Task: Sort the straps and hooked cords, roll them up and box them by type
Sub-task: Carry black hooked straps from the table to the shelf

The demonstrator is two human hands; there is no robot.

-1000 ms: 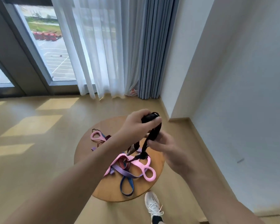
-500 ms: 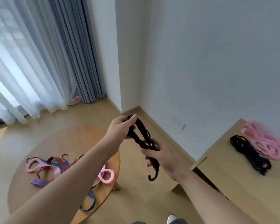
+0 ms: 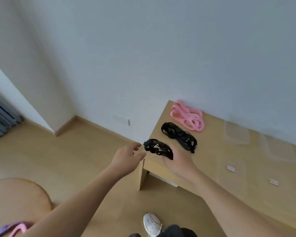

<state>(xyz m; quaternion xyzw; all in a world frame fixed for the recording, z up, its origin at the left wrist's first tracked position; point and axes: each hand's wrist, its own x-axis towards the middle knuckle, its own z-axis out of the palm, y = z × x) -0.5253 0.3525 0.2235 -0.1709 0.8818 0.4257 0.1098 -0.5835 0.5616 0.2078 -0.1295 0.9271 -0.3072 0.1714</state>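
Observation:
A rolled black hooked cord (image 3: pixel 158 148) hangs just over the near left corner of the wooden desk (image 3: pixel 212 168). My right hand (image 3: pixel 179 162) grips its right end, fingers curled round it. With its fingers spread, my left hand (image 3: pixel 128 157) is at the bundle's left end; I cannot tell whether the fingertips touch it. Another black cord bundle (image 3: pixel 179 136) lies on the desk behind it. A pile of pink straps (image 3: pixel 188 118) lies further back by the wall.
Clear plastic boxes (image 3: pixel 237 134) stand on the desk at the right by the wall, and clear lids with small labels (image 3: pixel 231 168) lie nearer. The round table (image 3: pixel 15 194) at lower left carries pink and purple straps (image 3: pixel 12 228). My white shoe (image 3: pixel 151 223) is on the floor.
I have turned right from the round table to the desk. The black cord, held up between both hands before, is now over the desk corner, and my left hand has let go.

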